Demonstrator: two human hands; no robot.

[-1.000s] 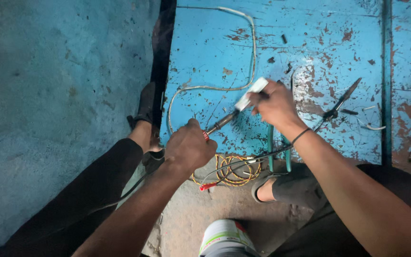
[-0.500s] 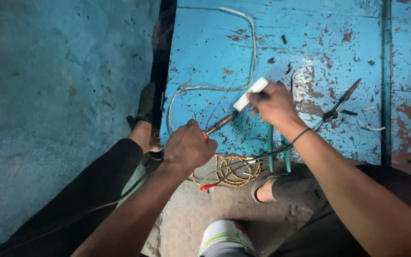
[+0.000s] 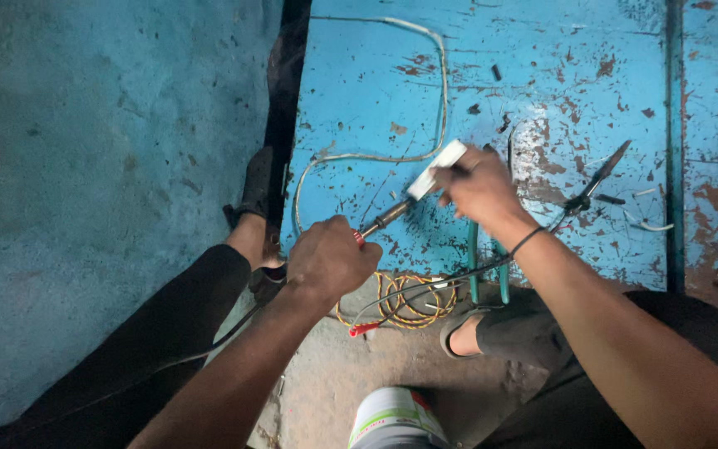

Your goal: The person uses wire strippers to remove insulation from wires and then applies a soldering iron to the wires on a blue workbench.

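My right hand [image 3: 479, 189] grips the white handle of a soldering iron [image 3: 427, 179] over a worn blue metal sheet [image 3: 558, 75]. Its dark metal shaft [image 3: 388, 216] slants down-left to my left hand [image 3: 330, 259]. My left hand is closed around a thin red wire end [image 3: 359, 239] right at the iron's tip. A black cord [image 3: 425, 283] trails from under my right wrist towards my left hand.
A coil of yellow wire [image 3: 405, 303] with a red end lies below the hands. A white cable [image 3: 438, 91] loops across the sheet. Black snips [image 3: 596, 183] and teal-handled pliers [image 3: 488, 270] lie at right. A white can [image 3: 396, 420] stands by my feet.
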